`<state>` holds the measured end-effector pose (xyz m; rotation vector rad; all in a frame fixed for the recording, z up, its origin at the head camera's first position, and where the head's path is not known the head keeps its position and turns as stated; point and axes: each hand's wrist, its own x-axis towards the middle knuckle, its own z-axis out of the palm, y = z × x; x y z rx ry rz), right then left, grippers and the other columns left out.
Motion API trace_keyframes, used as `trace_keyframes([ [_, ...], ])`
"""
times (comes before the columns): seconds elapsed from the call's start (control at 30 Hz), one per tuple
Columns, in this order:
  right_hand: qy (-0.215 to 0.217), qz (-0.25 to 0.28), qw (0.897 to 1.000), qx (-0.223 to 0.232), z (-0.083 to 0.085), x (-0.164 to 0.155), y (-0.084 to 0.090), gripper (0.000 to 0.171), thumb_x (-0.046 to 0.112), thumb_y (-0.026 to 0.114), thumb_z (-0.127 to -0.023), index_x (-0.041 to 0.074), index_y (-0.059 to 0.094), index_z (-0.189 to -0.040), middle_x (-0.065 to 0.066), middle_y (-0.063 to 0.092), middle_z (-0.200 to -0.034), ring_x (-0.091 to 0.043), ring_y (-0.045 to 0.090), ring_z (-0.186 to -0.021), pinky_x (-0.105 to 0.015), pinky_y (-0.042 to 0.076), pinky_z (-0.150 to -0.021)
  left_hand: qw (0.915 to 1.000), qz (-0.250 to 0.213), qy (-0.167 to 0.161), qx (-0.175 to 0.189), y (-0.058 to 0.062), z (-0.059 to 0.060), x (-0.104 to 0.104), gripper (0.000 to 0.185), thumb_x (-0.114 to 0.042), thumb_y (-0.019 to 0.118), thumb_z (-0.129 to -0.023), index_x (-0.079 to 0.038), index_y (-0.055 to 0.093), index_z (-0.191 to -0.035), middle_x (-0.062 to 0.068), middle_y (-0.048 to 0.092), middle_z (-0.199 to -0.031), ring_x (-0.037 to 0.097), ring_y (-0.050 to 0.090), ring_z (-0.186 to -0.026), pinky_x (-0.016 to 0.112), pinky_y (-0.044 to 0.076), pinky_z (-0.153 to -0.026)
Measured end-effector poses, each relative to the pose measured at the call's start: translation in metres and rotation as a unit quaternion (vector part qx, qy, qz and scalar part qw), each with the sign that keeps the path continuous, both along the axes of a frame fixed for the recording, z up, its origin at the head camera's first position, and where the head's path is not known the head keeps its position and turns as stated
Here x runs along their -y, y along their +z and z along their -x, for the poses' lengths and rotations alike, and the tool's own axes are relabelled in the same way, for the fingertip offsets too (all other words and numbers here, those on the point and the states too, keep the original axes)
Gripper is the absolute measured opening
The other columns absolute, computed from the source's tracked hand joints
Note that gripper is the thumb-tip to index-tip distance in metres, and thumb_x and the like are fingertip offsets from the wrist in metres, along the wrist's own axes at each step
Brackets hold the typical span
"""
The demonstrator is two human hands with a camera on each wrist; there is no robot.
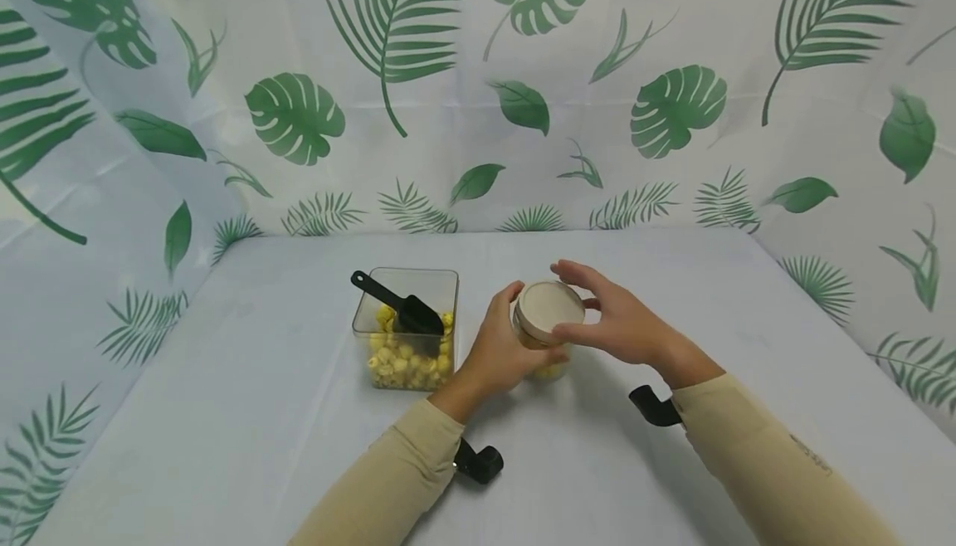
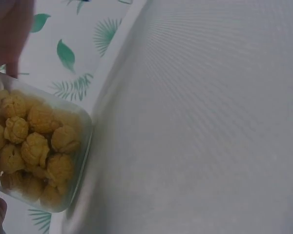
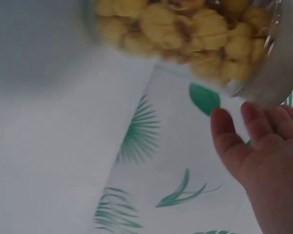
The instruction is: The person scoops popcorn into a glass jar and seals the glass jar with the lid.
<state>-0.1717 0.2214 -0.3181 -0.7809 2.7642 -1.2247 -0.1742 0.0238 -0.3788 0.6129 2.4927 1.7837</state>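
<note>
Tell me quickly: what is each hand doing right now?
Left hand: grips the side of the jar.
Right hand: fingers curled round the jar's lid.

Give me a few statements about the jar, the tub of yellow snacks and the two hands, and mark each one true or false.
1. The left hand grips the side of the jar. True.
2. The jar's lid is lying on the table beside the jar. False: it sits on top of the jar, with the right hand and its fingers around its rim.
3. A black scoop rests in the clear square tub. True.
4. The tub stands to the right of the jar in the head view. False: it stands to the jar's left.
5. The jar holds yellow snack pieces. True.
</note>
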Motion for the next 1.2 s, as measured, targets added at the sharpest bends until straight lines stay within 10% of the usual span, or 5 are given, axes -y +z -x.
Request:
trace_keyframes([
  [0.43, 0.006, 0.078, 0.994, 0.077, -0.003, -0.011, -0.034, 0.098, 0.017, 0.081, -0.084, -0.003, 0.018, -0.157, -0.02, 0.034, -0.155, -0.038, 0.042, -0.135, -0.056, 0.041, -0.103, 0.9992, -0.03, -0.02, -0.02, 0.012, 0.005, -0.006, 0.104, -0.024, 0.09, -0.077, -0.003, 0.024, -0.156, 0.012, 0.038, -0.149, 0.024, 0.048, -0.128, 0.044, 0.043, -0.103],
  [1.2, -0.047, 0.09, 0.993, 0.063, -0.002, 0.0, -0.045, 0.09, 0.019, 0.084, -0.079, 0.004, 0.034, -0.153, -0.015, 0.045, -0.147, -0.033, 0.041, -0.135, -0.059, 0.035, -0.107, 0.9969, -0.034, 0.052, -0.048, 0.007, -0.002, -0.015, 0.09, -0.028, 0.088, -0.077, -0.003, 0.039, -0.148, 0.012, 0.05, -0.136, 0.025, 0.054, -0.118, 0.042, 0.048, -0.094],
])
